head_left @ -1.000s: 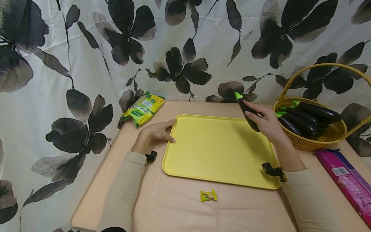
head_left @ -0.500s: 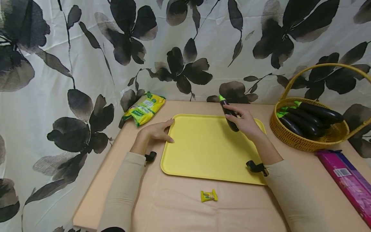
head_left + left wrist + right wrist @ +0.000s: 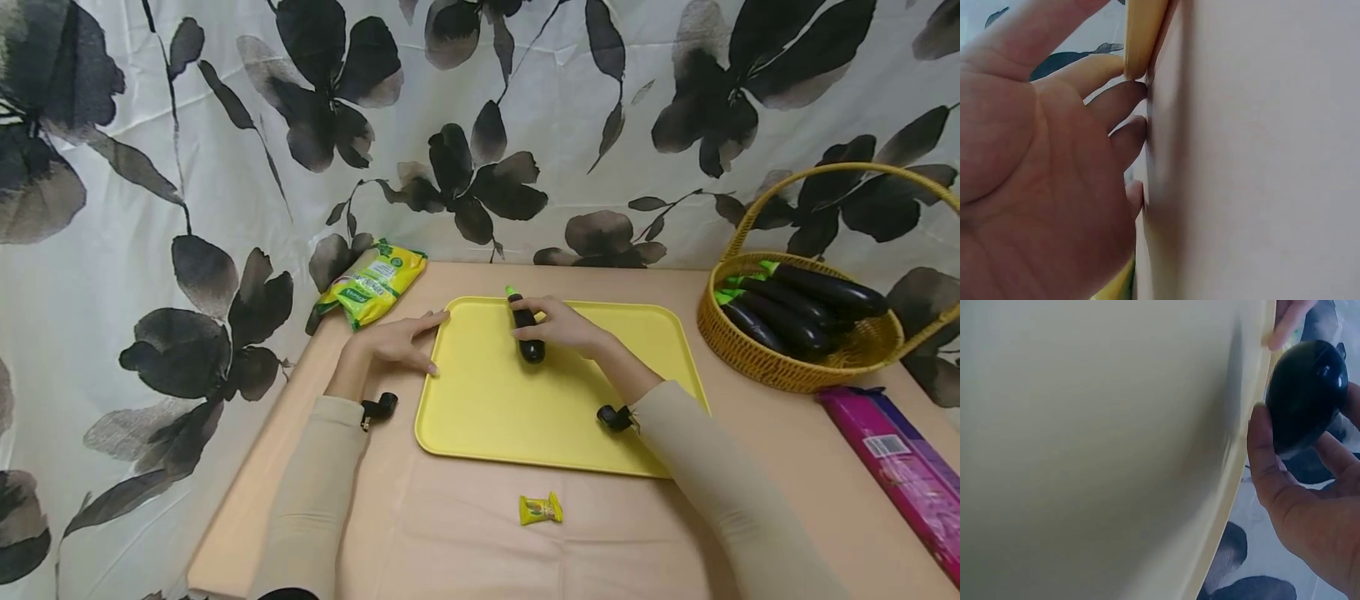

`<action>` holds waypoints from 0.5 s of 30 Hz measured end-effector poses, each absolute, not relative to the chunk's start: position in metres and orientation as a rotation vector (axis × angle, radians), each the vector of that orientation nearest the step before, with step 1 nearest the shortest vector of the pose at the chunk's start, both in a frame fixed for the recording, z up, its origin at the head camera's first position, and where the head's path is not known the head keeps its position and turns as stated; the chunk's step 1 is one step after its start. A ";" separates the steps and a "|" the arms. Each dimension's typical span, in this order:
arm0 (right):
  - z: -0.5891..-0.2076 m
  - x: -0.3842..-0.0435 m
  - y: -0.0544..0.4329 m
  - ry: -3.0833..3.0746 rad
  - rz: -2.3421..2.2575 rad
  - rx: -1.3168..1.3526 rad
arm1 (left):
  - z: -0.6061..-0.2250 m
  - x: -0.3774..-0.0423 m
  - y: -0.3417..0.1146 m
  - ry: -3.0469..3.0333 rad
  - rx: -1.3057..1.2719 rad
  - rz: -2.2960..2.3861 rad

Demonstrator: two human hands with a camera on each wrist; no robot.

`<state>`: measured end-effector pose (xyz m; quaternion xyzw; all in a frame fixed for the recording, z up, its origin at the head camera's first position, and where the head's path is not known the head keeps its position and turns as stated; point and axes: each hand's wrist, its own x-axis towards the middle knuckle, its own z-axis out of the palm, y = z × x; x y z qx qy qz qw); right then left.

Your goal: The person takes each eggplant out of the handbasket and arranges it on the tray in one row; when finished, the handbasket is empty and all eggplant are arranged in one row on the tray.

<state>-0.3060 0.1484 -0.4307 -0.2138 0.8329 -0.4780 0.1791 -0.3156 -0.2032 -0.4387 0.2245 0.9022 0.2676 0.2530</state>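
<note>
A dark eggplant (image 3: pixel 531 348) with a green stem is gripped in my right hand (image 3: pixel 562 327), over the left part of the yellow tray (image 3: pixel 570 417). In the right wrist view the eggplant's rounded end (image 3: pixel 1310 394) shows between thumb and fingers, just above the tray surface; whether it touches cannot be told. My left hand (image 3: pixel 390 343) rests at the tray's left edge, fingers extended. The left wrist view has its fingertips on the table, a finger touching the tray rim (image 3: pixel 1141 37).
At the right stands a wicker basket (image 3: pixel 795 375) holding several eggplants. A pink-purple package (image 3: pixel 892 475) lies before it. A yellow-green packet (image 3: pixel 375 282) sits behind my left hand. One small yellow wrapped piece (image 3: pixel 540 508) lies in front of the tray.
My right hand has carried the eggplant leftward from near the basket and lowered it over the tray's left part. The left hand has stayed at the tray's edge.
</note>
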 end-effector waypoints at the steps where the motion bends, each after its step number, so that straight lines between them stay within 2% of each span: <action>1: -0.430 -0.306 0.145 2.348 -1.333 -0.611 | -0.439 -0.316 -0.205 2.442 0.604 0.730; 15: -0.429 -0.303 0.106 2.318 -1.178 -0.744 | -0.439 -0.319 -0.213 2.356 0.613 0.731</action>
